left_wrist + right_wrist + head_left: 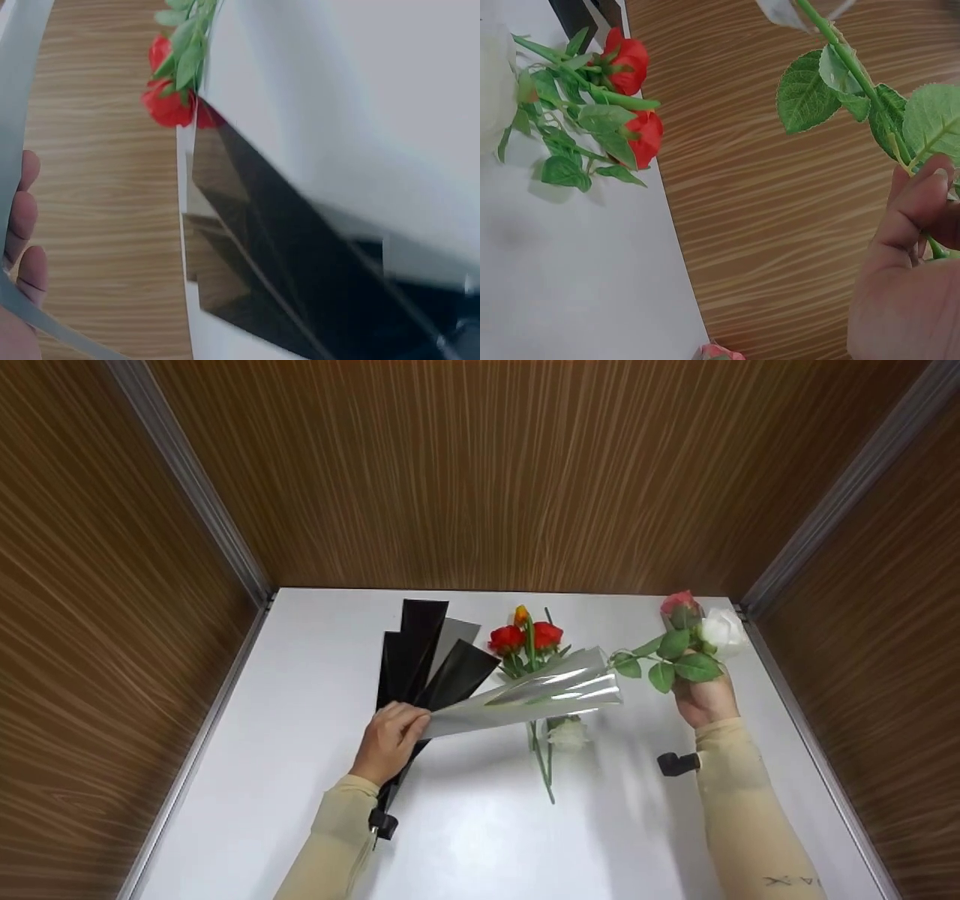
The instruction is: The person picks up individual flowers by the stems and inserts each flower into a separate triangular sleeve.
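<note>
My left hand [390, 739] grips the narrow end of a translucent grey bouquet sleeve [525, 701], its wide mouth pointing right. In the left wrist view, curled fingers [24, 217] show behind the sleeve's edge. My right hand [705, 697] holds a white rose [724, 631] near its bloom. In the right wrist view, thumb and fingers pinch the leafy green stem [855, 71], which runs to the sleeve's mouth. A greenish streak shows through the sleeve. Beneath the sleeve lie red roses [546, 635], an orange bud [521, 616] and another white rose [568, 734].
Several black sleeves [424, 641] and a grey one [455, 639] lie fanned on the white table [480, 840], left of the roses. A pink rose [679, 604] is at the back right, partly behind the held flower. Wood-grain panels [480, 472] enclose the back and sides.
</note>
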Available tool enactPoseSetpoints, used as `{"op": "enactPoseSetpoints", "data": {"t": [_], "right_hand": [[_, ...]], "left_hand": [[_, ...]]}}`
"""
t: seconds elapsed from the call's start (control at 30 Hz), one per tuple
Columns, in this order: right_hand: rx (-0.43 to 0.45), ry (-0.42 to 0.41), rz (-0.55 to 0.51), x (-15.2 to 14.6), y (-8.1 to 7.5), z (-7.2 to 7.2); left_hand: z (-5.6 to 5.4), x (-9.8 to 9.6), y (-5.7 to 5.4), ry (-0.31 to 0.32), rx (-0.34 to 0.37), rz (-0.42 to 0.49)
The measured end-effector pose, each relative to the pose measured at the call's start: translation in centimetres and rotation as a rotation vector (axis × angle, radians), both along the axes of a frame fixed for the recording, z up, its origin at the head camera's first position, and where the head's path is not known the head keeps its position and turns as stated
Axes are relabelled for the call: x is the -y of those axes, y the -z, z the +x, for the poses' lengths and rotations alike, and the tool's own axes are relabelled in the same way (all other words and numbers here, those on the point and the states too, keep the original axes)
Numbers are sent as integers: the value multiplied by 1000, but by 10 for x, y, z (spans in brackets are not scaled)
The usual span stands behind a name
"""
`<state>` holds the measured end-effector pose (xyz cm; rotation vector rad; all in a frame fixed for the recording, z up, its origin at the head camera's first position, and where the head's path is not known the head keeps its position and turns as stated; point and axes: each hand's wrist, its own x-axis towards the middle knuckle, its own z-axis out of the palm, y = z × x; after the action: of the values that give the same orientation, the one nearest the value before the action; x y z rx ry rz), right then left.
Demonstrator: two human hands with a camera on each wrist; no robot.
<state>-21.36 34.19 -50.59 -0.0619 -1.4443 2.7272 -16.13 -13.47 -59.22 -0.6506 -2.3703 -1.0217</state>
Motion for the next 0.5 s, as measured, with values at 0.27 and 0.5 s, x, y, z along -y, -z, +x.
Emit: {"op": "enactPoseSetpoints", "data": {"t": [0.27, 0.5], "right_hand": [[-1, -3, 41, 9, -3, 3], [-45, -31, 44, 13, -1, 5]], "left_hand": [[-2, -11, 1, 5, -20, 24], [-2, -18, 3, 1, -40, 54]]}}
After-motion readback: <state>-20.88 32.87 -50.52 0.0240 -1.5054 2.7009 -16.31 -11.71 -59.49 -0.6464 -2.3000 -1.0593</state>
